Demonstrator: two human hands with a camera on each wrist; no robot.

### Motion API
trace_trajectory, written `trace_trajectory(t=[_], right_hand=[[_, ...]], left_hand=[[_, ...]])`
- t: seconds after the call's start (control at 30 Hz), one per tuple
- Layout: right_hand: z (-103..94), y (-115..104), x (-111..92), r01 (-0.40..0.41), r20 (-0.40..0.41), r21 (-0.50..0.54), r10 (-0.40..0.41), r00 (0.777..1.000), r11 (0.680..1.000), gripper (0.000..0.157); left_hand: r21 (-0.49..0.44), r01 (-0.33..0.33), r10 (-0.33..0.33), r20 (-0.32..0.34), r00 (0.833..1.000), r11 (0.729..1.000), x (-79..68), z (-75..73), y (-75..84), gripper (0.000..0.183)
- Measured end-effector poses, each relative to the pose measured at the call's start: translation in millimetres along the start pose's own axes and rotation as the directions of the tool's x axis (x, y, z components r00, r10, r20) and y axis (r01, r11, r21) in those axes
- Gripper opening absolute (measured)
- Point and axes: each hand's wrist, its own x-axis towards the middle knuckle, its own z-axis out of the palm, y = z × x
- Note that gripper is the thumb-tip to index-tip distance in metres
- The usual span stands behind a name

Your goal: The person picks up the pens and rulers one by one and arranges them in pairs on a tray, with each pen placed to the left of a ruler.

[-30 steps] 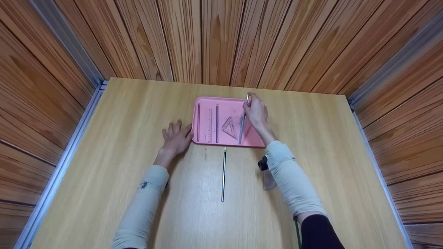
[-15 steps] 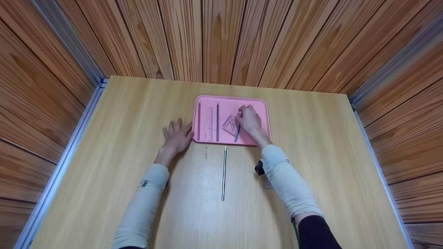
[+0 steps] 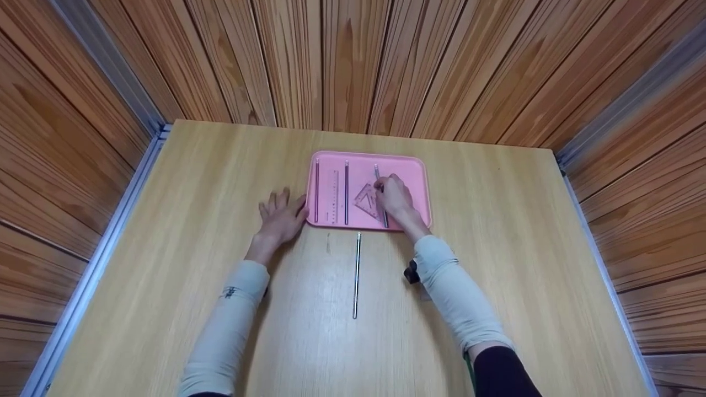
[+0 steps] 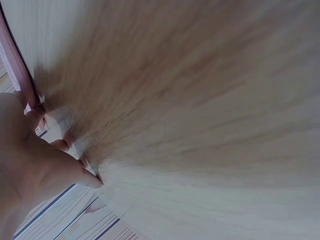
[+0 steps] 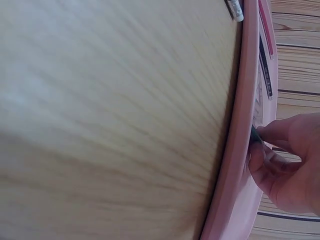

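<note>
My right hand (image 3: 395, 196) pinches a dark green-blue pencil (image 3: 377, 171) over the right half of a pink tray (image 3: 415, 168), beside a clear set square (image 3: 364, 204). In the right wrist view, thumb and fingertips meet round that pencil (image 5: 255, 134), just inside the tray's rim. Left of it in the tray lie a dark pencil (image 3: 346, 193), a clear ruler (image 3: 335, 198) and a dark red pencil (image 3: 316, 190). My left hand (image 3: 280, 220) rests palm down on the table with its fingers spread, its thumb at the tray's left edge.
Another pencil (image 3: 357, 275) lies lengthwise on the wooden table (image 3: 524, 248), just in front of the tray. Wood-plank walls (image 3: 347, 66) stand behind the table and on both sides.
My right hand has come from the tray's far right edge leftward and nearer, bringing the pencil closer to the set square and changing its slant. The left hand keeps its place.
</note>
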Motion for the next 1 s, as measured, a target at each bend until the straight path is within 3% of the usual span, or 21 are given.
trace_trajectory(t=[0.57,1.0], right_hand=[[-1.4,5.2,-8.5,-0.002,-0.057,0.014,0.003,0.998,1.0,0.027],[-20.1,6.0,-30.3,-0.002,0.012,0.015,0.002,1.0,1.0,0.034]], left_hand=[[0.036,-0.009,0.008,0.005,1.0,0.999,-0.8,1.0,2.1,0.059],[0.025,-0.008,0.007,0.007,1.0,1.0,-0.9,-1.0,0.6,0.059]])
